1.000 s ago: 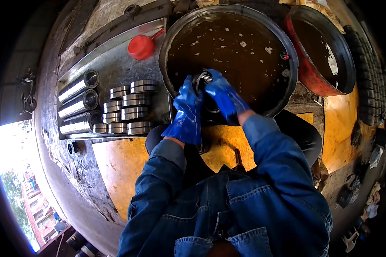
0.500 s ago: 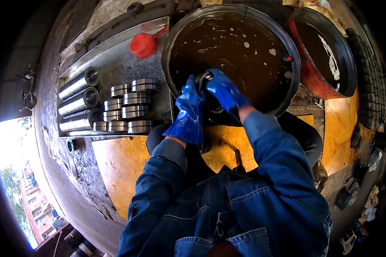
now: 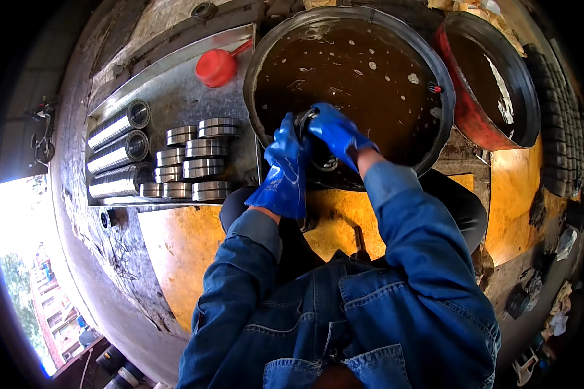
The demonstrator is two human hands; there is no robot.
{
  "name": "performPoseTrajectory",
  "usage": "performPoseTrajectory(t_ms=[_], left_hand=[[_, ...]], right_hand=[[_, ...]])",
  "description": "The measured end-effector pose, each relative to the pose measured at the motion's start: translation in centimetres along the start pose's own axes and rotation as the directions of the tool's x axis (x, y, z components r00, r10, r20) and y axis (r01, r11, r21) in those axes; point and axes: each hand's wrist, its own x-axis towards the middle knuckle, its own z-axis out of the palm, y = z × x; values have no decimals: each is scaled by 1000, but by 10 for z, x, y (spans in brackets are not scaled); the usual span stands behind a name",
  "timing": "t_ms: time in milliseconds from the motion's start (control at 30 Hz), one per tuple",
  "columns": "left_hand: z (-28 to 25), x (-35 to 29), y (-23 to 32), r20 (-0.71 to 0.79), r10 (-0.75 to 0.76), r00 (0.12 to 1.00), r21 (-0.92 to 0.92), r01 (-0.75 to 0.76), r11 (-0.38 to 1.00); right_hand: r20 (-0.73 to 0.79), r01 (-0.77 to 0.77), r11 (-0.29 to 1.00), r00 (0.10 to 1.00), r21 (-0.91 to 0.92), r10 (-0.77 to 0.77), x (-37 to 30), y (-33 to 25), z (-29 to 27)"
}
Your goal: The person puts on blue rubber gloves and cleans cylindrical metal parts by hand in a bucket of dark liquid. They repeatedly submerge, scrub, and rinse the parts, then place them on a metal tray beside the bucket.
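Note:
Both my hands wear blue rubber gloves and work above the near left rim of a large round basin (image 3: 251, 107) of brown liquid. My left hand (image 3: 287, 152) is closed around the left side of a dark, wet bearing ring (image 3: 302, 123). From the right, my right hand (image 3: 337, 131) grips the same ring, its fingers curled at the upper edge. The gloves cover much of the ring. Just below, between the hands, the shiny rim of another ring (image 3: 329, 163) shows in part.
On the left, a metal tray (image 3: 175, 107) holds stacked steel bearing rings (image 3: 206, 149), several rows of rings lying on their sides (image 3: 118, 149), and a red dipper (image 3: 216, 68). A red tub (image 3: 464, 97) of liquid stands right of the basin, beside dark stacked rings (image 3: 560, 123).
My right hand has shifted slightly up and left against the ring. My left hand stays nearly in place, and the ring remains between both gloves.

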Motion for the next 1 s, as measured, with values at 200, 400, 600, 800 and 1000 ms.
performPoseTrajectory(t_ms=[200,400,600,800,1000], left_hand=[[-6,-10,-15,-77,13,997,-52,-17,998],[-1,8,4,-19,15,1000,-9,-15,1000],[-2,-3,-14,-77,37,996,-1,-37,999],[1,-6,-12,-52,6,999,-58,-9,998],[-5,-1,10,-12,-40,999,-71,39,997]], right_hand=[[-255,-307,931,933,-199,253,-84,-12,37],[-2,-107,960,994,-260,110,5,-26,-10],[-174,-280,956,949,-87,262,-54,-25,27],[-135,-264,931,962,-250,237,-58,-32,14],[68,-8,973,997,-230,24,11,-7,-6]])
